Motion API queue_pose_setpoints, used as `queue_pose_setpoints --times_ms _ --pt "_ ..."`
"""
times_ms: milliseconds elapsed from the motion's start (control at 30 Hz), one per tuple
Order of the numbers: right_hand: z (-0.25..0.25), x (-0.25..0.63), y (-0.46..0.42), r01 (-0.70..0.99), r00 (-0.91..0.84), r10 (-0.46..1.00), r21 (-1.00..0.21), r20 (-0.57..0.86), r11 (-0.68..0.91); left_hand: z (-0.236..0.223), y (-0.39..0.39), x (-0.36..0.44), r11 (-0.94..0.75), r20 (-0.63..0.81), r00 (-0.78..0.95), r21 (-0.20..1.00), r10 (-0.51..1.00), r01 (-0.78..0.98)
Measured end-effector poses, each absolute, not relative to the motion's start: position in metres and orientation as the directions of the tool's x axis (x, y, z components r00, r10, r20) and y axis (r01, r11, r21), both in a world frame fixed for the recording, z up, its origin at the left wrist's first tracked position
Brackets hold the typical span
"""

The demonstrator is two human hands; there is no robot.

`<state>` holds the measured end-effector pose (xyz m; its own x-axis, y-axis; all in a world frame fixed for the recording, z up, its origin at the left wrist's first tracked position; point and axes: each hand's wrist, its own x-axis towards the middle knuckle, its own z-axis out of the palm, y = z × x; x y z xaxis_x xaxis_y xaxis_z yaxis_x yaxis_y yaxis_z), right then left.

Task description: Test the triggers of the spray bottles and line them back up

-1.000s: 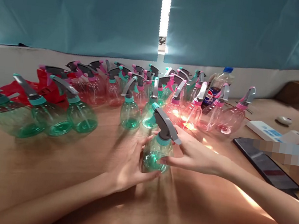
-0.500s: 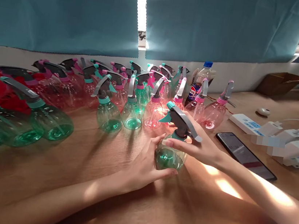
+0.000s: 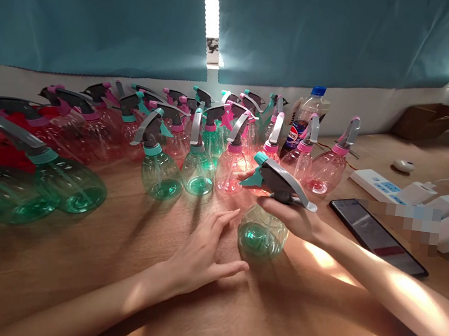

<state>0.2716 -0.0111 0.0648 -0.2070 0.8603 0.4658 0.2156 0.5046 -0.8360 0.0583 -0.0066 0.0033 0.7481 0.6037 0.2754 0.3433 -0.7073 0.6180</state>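
Observation:
A clear green spray bottle [image 3: 260, 238] with a grey-black trigger head and teal nozzle stands on the table in front of me. My right hand [image 3: 296, 217] is closed round its neck just under the head, with most fingers hidden behind the bottle. To the left of the bottle, my left hand [image 3: 201, 257] is open and holds nothing. Its thumb and fingers are spread towards the bottle, with a small gap between. Past my hands stand a pink spray bottle [image 3: 229, 175] and two green ones [image 3: 162, 176], [image 3: 198, 175].
Several more green [image 3: 76, 190] and pink spray bottles crowd the left and back, with red plastic [image 3: 1, 133] among them. On the right are a cola bottle [image 3: 302, 124], a phone [image 3: 376, 235], a power strip [image 3: 375, 183] with chargers, an earbud case [image 3: 403, 166] and a cardboard box [image 3: 425, 121].
My left hand has come away from the bottle's body and moved slightly left. My right hand still grips the neck, and the trigger head has turned a little.

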Motion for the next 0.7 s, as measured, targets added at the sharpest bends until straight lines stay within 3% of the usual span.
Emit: queue_pose_setpoints --times_ms 333,700 --pt "0.074 0.26 -0.003 0.32 -0.166 0.844 -0.782 0.51 0.535 0.006 -0.003 0.027 -0.754 0.181 0.761 0.397 0.623 0.523" --pt "0.076 0.262 -0.004 0.353 -0.193 0.872 -0.798 0.45 0.489 0.005 -0.003 0.03 -0.779 0.179 0.772 0.314 0.61 0.543"
